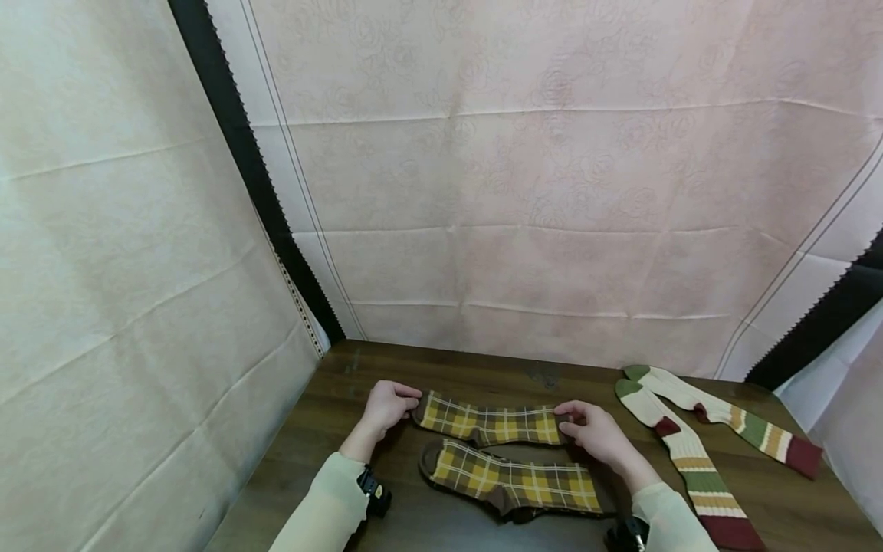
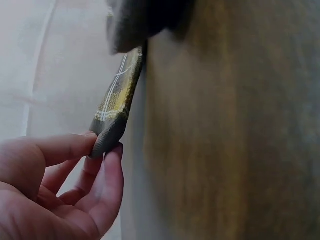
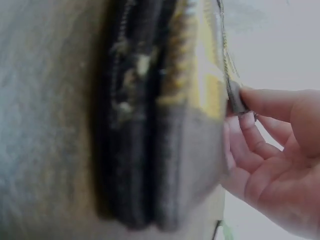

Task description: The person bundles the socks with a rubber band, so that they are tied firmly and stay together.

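Far plaid sock (image 1: 486, 422): mustard-yellow and brown check, crossed by thin white lines; plain dark brown at the toe. Near plaid sock (image 1: 531, 481): same colours, same check. Two striped socks (image 1: 704, 461): cream feet, green toes, maroon heels; legs banded tan, cream and green, ending in maroon. Bench (image 1: 290, 479): dark brown, wood-grained. Sleeves (image 1: 324, 502): pale green. Back cloth (image 1: 552, 184): pinkish cream, faint rose figuring, I see.

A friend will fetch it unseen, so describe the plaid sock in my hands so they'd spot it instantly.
On the brown table, look left of the striped socks. You want the yellow-and-brown plaid sock nearer the pale backdrop. Your left hand and right hand pinch its ends; the other plaid sock is unheld.
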Demonstrator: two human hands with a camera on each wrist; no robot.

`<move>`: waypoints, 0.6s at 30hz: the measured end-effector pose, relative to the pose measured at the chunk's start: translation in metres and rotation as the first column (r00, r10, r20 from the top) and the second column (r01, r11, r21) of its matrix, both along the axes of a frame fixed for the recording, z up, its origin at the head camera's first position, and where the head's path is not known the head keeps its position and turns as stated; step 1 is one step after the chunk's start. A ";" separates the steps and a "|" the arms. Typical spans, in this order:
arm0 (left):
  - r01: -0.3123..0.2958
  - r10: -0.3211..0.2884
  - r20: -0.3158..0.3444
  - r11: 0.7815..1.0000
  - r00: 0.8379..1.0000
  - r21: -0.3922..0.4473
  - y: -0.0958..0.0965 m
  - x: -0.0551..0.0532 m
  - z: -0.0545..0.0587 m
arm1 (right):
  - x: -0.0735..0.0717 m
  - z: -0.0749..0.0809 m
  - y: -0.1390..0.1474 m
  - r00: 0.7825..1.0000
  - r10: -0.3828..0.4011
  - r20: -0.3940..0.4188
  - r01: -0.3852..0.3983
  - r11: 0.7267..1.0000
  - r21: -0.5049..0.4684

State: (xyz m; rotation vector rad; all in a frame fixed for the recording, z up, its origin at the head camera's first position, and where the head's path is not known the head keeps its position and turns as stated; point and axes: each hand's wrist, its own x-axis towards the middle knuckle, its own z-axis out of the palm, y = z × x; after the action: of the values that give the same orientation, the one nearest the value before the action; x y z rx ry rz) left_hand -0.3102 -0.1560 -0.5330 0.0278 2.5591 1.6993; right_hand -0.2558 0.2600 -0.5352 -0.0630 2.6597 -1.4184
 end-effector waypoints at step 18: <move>0.014 0.011 -0.139 0.984 0.990 0.177 0.005 0.019 0.038 | 0.040 0.038 0.014 0.998 -0.059 -0.018 0.052 0.955 -0.293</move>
State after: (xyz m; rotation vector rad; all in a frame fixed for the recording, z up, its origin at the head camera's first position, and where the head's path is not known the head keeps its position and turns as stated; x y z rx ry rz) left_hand -0.2914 -0.1512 -0.4946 0.1644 2.4901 1.9869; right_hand -0.2163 0.2740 -0.4974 -0.0355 2.4672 -1.8310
